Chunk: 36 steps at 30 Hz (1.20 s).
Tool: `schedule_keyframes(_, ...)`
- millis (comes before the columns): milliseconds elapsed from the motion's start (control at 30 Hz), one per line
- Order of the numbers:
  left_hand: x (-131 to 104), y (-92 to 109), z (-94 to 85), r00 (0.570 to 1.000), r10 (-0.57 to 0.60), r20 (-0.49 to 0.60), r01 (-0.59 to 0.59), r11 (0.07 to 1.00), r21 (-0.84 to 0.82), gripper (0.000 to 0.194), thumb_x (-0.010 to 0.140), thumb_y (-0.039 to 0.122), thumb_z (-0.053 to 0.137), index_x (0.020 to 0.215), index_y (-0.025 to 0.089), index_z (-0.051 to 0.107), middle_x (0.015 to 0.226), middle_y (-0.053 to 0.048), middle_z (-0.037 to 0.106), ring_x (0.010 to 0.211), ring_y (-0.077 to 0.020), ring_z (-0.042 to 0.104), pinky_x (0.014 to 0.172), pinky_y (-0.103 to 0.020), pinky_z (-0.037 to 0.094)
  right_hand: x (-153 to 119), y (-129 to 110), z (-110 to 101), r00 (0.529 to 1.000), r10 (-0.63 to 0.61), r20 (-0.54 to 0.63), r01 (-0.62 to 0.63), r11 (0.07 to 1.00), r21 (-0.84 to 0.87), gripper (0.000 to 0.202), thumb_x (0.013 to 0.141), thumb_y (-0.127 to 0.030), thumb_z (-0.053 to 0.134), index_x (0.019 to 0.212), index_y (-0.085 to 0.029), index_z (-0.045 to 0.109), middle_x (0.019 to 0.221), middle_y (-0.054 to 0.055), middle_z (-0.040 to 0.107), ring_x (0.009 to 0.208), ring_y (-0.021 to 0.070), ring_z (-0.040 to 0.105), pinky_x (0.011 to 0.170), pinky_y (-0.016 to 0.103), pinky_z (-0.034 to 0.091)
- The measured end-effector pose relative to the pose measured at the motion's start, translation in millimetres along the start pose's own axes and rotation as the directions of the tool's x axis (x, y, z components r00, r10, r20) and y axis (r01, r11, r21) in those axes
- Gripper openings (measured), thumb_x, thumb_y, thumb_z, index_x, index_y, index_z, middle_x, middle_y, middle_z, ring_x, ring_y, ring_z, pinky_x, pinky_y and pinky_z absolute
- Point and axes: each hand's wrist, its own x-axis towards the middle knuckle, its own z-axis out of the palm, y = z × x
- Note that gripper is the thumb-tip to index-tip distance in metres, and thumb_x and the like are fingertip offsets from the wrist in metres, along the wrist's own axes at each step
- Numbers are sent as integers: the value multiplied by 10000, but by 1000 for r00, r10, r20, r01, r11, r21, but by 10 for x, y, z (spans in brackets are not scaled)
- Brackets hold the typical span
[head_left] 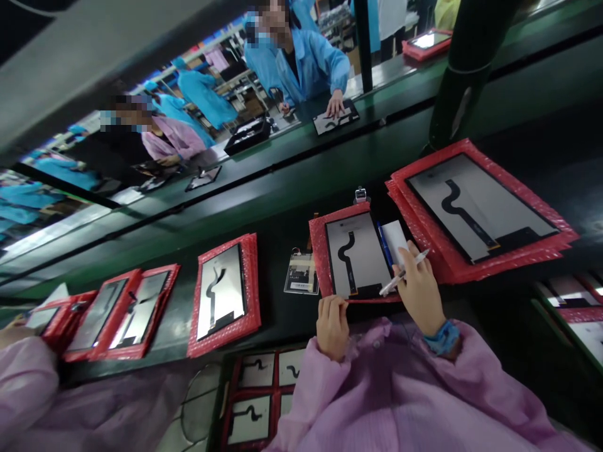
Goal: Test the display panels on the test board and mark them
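Note:
In front of me a display panel [362,251] with a grey back and a curved black flex cable lies on a red bubble-wrap sheet [319,251]. My left hand [332,328] is at its near left corner, fingers curled closed over the edge of the wrap. My right hand [421,292] is closed around a slim, whitish pen [404,274], its tip pointing left over the panel's near right corner. Just beyond that hand are a white card or pad [394,238] and a blue pen [385,245]. Left of the panel lies a small circuit board [302,273].
A stack of wrapped panels [485,201] lies to the right, another wrapped panel [225,289] to the left. A green post [466,81] rises from the bench. Below sits a crate of panels [249,417]. A co-worker's hand [335,105] rests on a panel across the line.

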Motion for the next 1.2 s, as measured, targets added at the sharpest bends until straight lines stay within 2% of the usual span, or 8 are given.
schedule_keyframes(133,-66,-43,-59,999,-29,13,28,999,44,98,995,223,529,1015,181,615,1044,-98,668,1013,-216,612,905,-376,519,-135,8,-130,994,-81,69,84,996,-38,344,1006,-339,457,1284,-162,558,1362,216,610,1281,374,574,1028,567,492)
schedule_keyframes(333,-141,-140,24,990,-138,30,135,986,100,352,1014,291,499,1333,147,540,1262,-172,645,1200,-275,589,980,-456,517,-223,146,-138,971,-120,205,123,992,-2,405,1012,-388,429,1329,-149,505,1380,245,599,1314,384,566,1020,577,512)
schedule_keyframes(533,-102,-143,93,986,-127,104,119,990,80,403,1022,294,486,1403,161,499,1326,-165,642,1262,-280,575,1035,-466,509,-106,248,-87,950,-149,273,142,989,46,469,1012,-417,432,1404,-160,452,1442,229,563,1386,371,515,1038,553,524)
schedule_keyframes(667,-80,-149,125,987,-134,90,127,989,73,389,1019,280,497,1389,162,514,1323,-161,648,1261,-269,571,1028,-446,515,4,239,-229,909,-184,374,174,983,59,512,1002,-427,469,1417,-129,430,1434,241,559,1362,368,538,1048,522,515)
schedule_keyframes(767,-94,-146,149,988,-136,75,131,989,67,378,1015,288,508,1372,164,533,1317,-163,652,1259,-272,572,1022,-451,513,159,116,-451,854,-257,453,251,965,74,400,995,-364,492,1340,-162,487,1322,188,640,1240,339,624,984,476,535)
schedule_keyframes(900,-83,-135,98,985,-162,52,160,987,31,356,1009,302,523,1336,166,556,1294,-161,658,1227,-271,589,1009,-451,514,599,-238,-616,769,-290,570,330,943,36,72,944,-217,542,1007,-198,573,931,79,705,845,245,680,739,339,490)
schedule_keyframes(1100,136,-496,-98,970,-232,-75,237,969,73,396,1000,365,523,1340,162,533,1322,-177,627,1278,-286,570,1077,-489,469,1470,-493,-135,781,-302,547,363,932,-2,123,906,-91,475,910,-187,551,856,48,654,717,168,578,614,270,296)
schedule_keyframes(1200,214,-794,-124,959,-281,43,271,949,159,596,964,469,556,1434,121,444,1481,-231,501,1447,-355,410,1155,-553,397,1682,-319,175,838,-307,450,330,944,29,74,941,-240,534,889,-188,540,857,57,644,730,180,572,630,275,310)
